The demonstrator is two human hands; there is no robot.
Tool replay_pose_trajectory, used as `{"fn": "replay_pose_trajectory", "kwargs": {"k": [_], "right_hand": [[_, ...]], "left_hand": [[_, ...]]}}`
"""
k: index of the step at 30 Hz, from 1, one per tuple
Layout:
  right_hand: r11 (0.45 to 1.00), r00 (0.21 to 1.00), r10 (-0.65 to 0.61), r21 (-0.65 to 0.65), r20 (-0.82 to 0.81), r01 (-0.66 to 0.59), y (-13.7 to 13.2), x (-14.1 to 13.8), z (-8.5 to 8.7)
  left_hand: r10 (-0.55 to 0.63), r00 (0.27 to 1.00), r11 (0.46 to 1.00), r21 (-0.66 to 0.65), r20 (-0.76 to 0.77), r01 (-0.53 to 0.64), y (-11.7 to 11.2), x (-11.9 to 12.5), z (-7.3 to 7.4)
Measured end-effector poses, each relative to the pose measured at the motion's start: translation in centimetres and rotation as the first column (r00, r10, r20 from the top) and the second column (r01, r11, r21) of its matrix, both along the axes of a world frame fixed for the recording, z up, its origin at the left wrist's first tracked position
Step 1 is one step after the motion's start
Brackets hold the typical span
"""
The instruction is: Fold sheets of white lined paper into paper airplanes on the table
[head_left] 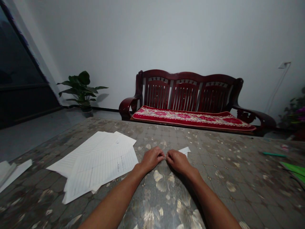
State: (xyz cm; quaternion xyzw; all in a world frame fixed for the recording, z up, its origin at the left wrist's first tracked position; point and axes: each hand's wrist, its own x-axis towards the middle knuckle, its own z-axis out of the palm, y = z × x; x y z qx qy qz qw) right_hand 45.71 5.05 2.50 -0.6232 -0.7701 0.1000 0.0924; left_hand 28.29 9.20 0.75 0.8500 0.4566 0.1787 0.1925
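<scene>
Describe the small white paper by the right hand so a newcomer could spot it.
From the dark red wooden bench by the wall, come down to the mottled table top. The white paper scrap lies just beyond the right hand, far smaller than the ruled sheets at left.

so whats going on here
A person has both bare hands together over a patterned table, the fingertips of the left hand and right hand meeting around something too small to make out. A small piece of white paper pokes out just beyond the right hand. Loose lined paper sheets lie on the table to the left, and a dark wooden bench with a red cushion stands against the wall beyond.
</scene>
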Motion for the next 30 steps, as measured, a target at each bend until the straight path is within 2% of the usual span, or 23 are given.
{"fn": "replay_pose_trajectory", "kwargs": {"k": [7, 13, 18, 25, 30], "right_hand": [[0.999, 0.996, 0.034, 0.017, -0.086, -0.032, -0.6, 0.8, -0.4], [0.991, 0.997, -0.079, 0.104, -0.004, 0.079, -1.1, -0.5, -0.7], [0.978, 0.984, -0.171, 0.126, 0.041, 0.165, -0.8, -1.2, -1.2], [0.971, 0.974, -0.216, 0.120, 0.059, 0.208, -0.7, -1.6, -1.5], [0.962, 0.968, -0.248, 0.129, 0.046, 0.241, -0.6, -1.7, -1.6]], "left_hand": [[-0.021, 0.999, 1.000, 0.017, -0.029, 0.022, -0.1, 0.3, 0.1], [0.020, 0.997, 0.999, 0.042, -0.079, -0.017, -0.2, 0.7, 0.2], [0.033, 0.994, 0.998, 0.065, -0.100, -0.027, -0.3, 0.8, -0.1], [0.070, 0.993, 0.995, 0.078, -0.100, -0.062, -0.3, 1.2, -0.4], [0.095, 0.990, 0.994, 0.060, -0.100, -0.089, -0.4, 1.4, 0.1]]}}
